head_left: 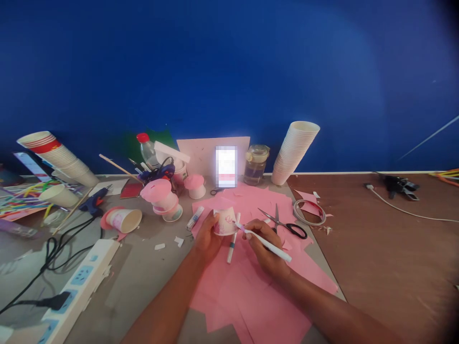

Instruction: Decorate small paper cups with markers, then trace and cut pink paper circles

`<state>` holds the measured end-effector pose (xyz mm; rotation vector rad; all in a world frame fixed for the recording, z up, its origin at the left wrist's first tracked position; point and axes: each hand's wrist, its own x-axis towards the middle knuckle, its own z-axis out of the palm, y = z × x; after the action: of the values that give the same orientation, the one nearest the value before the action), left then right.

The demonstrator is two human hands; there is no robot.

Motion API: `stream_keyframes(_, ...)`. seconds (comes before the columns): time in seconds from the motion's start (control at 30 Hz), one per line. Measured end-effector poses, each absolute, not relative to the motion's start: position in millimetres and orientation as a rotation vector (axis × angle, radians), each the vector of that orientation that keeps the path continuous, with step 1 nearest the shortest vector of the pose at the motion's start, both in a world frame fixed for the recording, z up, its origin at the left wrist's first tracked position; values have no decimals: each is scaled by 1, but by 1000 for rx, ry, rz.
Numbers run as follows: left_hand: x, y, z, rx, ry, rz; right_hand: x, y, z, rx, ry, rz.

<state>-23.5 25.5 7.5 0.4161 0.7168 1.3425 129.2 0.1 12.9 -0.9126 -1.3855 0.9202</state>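
My left hand (208, 239) is closed around the left side of a paper cup (224, 222), which is upside down with pink paper on its top. Pink and purple drawn marks show on the cup's side. In my right hand (267, 248) is a white marker pen (270, 245), its tip at or very near the cup's right side; contact is hard to tell. Below the cup lies another marker (231, 250) on overlapping pink paper sheets (247, 296). Black-handled scissors (287, 225) lie open just beyond my right hand.
Pink-topped cups (165, 198) and a tipped cup (124, 220) stand left. Behind are a lit screen (226, 167), a glass jar (256, 165) and stacked cups (294, 153). A tape roll (310, 212) lies right; a power strip (82, 282), cables and glue gun (95, 200) lie left.
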Motion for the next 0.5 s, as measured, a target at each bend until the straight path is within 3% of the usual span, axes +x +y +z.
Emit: stream_keyframes(0.5,-23,24,11,446,705,1316,128,1,14,-899,-1348,959)
